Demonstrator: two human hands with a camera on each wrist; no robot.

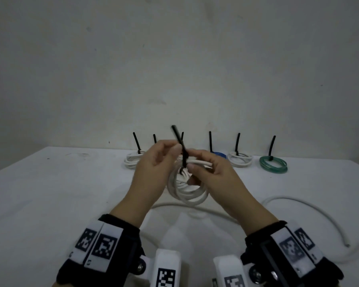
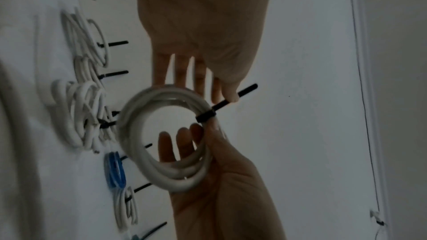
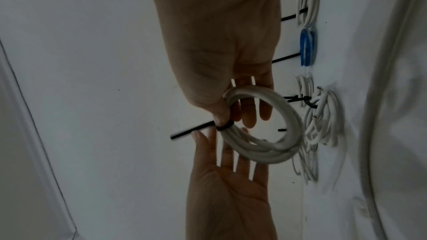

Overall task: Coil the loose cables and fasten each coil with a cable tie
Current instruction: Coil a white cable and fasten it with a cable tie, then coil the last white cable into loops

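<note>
I hold a white cable coil [image 1: 187,195] above the table, between both hands. A black cable tie [image 1: 177,134] is looped round the top of the coil and its tail sticks up and to the left. My left hand [image 1: 177,151] pinches the tail between thumb and forefinger, with the other fingers straight. My right hand [image 1: 192,166] grips the coil just beside the tie's head. The left wrist view shows the coil [image 2: 180,180] and the tie [image 2: 245,89]. In the right wrist view the coil [image 3: 254,152] hangs from my right fingers, the tie's tail [image 3: 184,133] pointing left.
Along the back of the white table [image 1: 50,193] lie tied coils with upright black tie tails: white [image 1: 133,160], blue [image 1: 220,154], white [image 1: 239,160] and green [image 1: 273,164]. A loose white cable [image 1: 298,204] curves over the table at the front right. A bare wall stands behind.
</note>
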